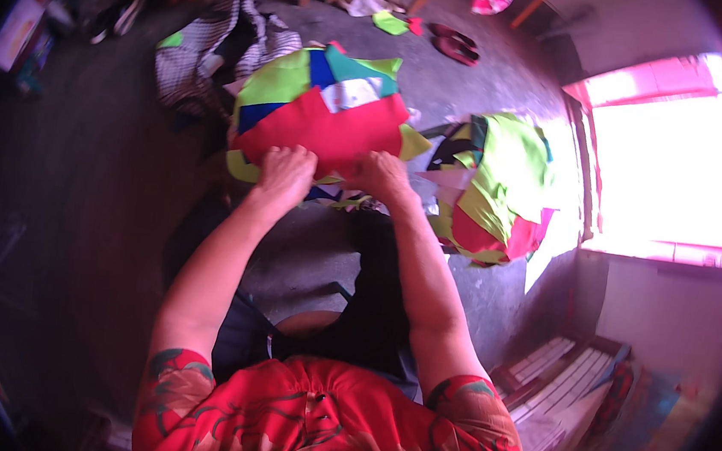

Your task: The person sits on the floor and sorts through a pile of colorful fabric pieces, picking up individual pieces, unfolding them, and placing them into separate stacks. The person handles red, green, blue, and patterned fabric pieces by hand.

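Note:
A large red cloth piece (335, 133) is spread in front of me, over a heap of green, blue and teal cloth scraps (278, 79). My left hand (286, 176) grips its near edge on the left, fingers curled over the cloth. At the near right edge, my right hand (382, 178) pinches the same piece, its fingertips partly hidden. A small white printed patch (352, 94) lies at the far edge of the red piece. What supports the heap is hidden beneath it.
To the right stands a second heap of lime and red scraps (506, 182). A striped cloth (191, 60) lies on the floor at far left. Dark red shoes (454, 45) rest farther back. A bright window (676, 159) is at right, with a slatted wooden piece (558, 376) below.

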A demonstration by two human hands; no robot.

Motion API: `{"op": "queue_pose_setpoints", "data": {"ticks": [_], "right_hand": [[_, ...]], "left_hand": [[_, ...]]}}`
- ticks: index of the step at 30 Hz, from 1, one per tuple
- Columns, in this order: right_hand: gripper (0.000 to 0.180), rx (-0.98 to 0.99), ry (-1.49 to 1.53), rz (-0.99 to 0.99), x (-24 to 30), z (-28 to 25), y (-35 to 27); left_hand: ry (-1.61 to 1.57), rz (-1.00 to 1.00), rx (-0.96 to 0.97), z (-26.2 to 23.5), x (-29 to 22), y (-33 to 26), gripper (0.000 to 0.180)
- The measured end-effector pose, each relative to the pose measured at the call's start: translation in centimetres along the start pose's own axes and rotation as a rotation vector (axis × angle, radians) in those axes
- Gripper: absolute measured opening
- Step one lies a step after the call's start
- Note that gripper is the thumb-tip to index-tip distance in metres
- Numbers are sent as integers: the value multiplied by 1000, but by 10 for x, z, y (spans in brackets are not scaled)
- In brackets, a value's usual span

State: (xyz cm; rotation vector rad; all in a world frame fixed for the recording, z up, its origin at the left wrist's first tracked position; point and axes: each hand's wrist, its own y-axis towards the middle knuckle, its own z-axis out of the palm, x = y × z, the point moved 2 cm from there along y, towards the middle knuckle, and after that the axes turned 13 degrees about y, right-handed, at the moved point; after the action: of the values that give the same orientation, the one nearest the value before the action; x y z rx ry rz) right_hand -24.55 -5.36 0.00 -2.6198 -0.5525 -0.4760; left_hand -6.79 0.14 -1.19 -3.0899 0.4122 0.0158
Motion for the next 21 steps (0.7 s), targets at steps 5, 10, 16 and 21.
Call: {"op": "queue_pose_setpoints", "data": {"ticks": [5,10,16,21], "right_hand": [[45,-360,229,-135,-3,-6,2],[64,-220,171,-18,-2,7,10],[56,-224,241,-81,-13,-2,-4],[36,-503,319,-102,-4,-78,-61]], "left_hand": [[-74,-19,23,-22,1,0,57],[-135,-50,307,-22,-3,1,74],[-108,-15,294,-22,2,1,74],[-123,-26,282,-21,5,-1,71]]}}
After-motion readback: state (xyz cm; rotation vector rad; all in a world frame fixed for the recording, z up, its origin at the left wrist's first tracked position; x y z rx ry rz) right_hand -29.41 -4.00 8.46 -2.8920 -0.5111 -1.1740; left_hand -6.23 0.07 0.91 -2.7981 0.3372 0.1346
